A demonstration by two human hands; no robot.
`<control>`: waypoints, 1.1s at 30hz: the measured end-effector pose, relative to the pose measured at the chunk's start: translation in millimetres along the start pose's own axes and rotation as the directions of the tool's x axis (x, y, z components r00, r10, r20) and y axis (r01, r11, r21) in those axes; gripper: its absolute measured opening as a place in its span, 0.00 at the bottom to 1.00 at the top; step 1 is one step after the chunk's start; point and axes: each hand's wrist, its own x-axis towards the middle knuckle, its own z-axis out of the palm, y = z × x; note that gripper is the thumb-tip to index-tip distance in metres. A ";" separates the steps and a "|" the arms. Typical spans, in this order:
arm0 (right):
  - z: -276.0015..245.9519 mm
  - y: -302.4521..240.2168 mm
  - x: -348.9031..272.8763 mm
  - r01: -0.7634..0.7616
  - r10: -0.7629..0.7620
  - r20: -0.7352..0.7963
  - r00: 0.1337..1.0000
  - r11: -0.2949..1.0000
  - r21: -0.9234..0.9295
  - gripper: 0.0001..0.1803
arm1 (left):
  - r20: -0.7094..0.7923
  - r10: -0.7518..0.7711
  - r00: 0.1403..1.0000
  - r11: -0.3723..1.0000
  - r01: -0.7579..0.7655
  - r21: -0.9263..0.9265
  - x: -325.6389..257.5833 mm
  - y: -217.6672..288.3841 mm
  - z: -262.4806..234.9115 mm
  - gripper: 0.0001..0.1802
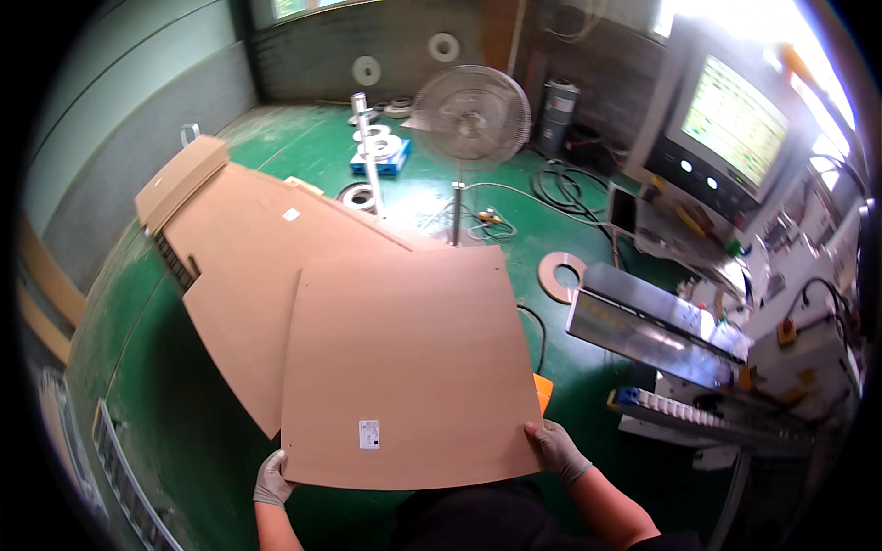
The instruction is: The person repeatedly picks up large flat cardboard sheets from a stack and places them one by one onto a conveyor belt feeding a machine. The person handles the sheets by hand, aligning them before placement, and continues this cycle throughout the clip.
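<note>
A large flat light-brown board (pixel 404 358) is held out in front of my body, with a small white label (pixel 368 434) near its lower left. My left hand (pixel 273 479), in a pale glove, grips the board at its near left corner. On the right edge, close to the near corner, my gloved right hand (pixel 557 450) is closed with the thumb on top. Fingers under the board are hidden. Beyond it, other brown boards (pixel 266 248) lie on a stand or cart, and the held board overlaps them in view.
At right stands a machine with a lit screen (pixel 735 124), a metal guard (pixel 657 326) and a roller rail (pixel 680 409). A pedestal fan (pixel 471 119) stands ahead, near cables (pixel 565 188) and edging rolls (pixel 560 277) on the green floor. A metal rail (pixel 133 477) runs at left.
</note>
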 end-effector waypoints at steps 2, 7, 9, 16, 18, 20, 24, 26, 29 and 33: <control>-3.6 -5.4 -11.2 0.046 -0.045 -0.037 0.998 0.998 0.034 0.20 | 0.079 0.087 0.993 0.947 -0.107 0.302 23.5 16.8 12.7 0.20; -45.4 13.1 -24.7 0.185 -0.192 -0.154 0.969 0.981 -0.057 0.22 | -0.025 0.210 0.977 0.813 -0.160 0.559 92.6 22.9 109.7 0.28; -61.1 15.7 -38.4 0.221 -0.251 -0.230 0.940 0.964 -0.151 0.23 | -0.028 0.239 0.971 0.890 -0.208 0.406 96.1 6.7 149.3 0.28; -146.9 79.3 -130.8 0.157 -0.392 -0.586 0.709 0.898 -0.411 0.24 | 0.052 0.266 0.963 0.840 -0.258 0.478 72.3 -60.4 226.0 0.30; -167.8 97.6 -160.4 0.180 -0.419 -0.624 0.660 0.894 -0.410 0.26 | 0.082 0.207 0.975 0.866 -0.222 0.447 64.5 -75.2 264.9 0.29; -185.6 105.5 -182.0 0.210 -0.412 -0.663 0.625 0.907 -0.365 0.28 | 0.135 0.200 0.970 0.840 -0.241 0.486 54.0 -86.0 296.0 0.28; -233.0 142.2 -219.2 0.238 -0.405 -0.707 0.580 0.914 -0.328 0.29 | 0.211 0.157 0.965 0.860 -0.239 0.451 33.6 -125.3 347.4 0.26; -254.2 153.7 -238.1 0.185 -0.374 -0.730 0.572 0.926 -0.329 0.30 | 0.245 0.197 0.949 0.742 -0.308 0.595 38.7 -148.2 335.8 0.25; -286.9 175.9 -271.0 0.116 -0.345 -0.745 0.570 0.932 -0.343 0.29 | 0.304 0.125 0.944 0.683 -0.304 0.664 32.4 -185.0 340.0 0.27; -326.4 192.4 -302.4 0.244 -0.326 -0.746 0.581 0.944 -0.223 0.25 | 0.244 0.030 0.969 0.627 -0.209 0.750 -4.6 -221.9 381.7 0.29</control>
